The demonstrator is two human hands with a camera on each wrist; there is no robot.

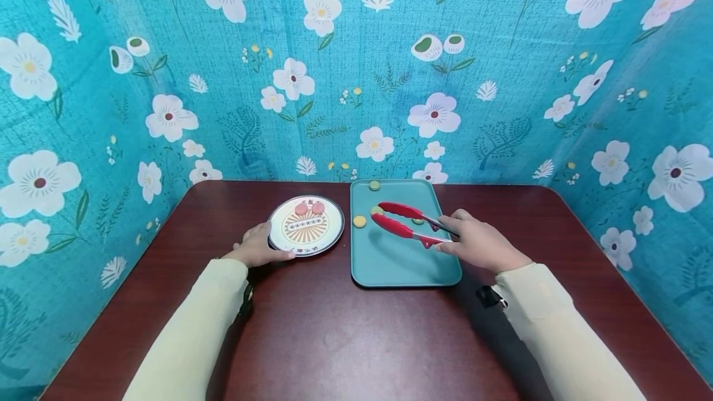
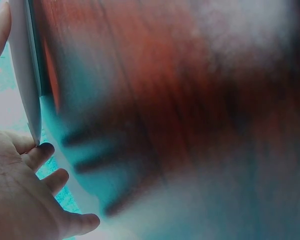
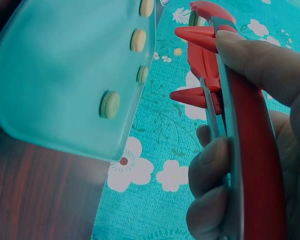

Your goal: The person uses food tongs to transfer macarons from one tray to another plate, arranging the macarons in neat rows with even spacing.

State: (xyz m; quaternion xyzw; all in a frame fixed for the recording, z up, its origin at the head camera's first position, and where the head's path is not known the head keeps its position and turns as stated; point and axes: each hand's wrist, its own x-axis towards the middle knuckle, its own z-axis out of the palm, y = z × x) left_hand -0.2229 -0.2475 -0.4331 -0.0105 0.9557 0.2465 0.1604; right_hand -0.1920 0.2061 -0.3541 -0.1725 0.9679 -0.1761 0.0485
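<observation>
My left hand [image 1: 259, 246] holds the left edge of a round white plate [image 1: 334, 228], thumb along its near rim. Two pink macarons [image 1: 309, 208] sit on the plate's far part. In the left wrist view the plate [image 2: 25, 75] shows edge-on beside the fingers. My right hand [image 1: 481, 243] grips a pair of tongs [image 1: 409, 232] with red tips over the teal tray [image 1: 384, 268]. A green macaron [image 3: 194, 19] is between the tong tips, partly hidden by them. On the tray lie green and yellow macarons, among them a yellow one [image 1: 359, 221] and a green one [image 1: 374, 185].
The plate and tray stand side by side on a dark brown table [image 1: 345, 339]. Behind the table and at both sides hangs a blue flowered cloth [image 1: 334, 98].
</observation>
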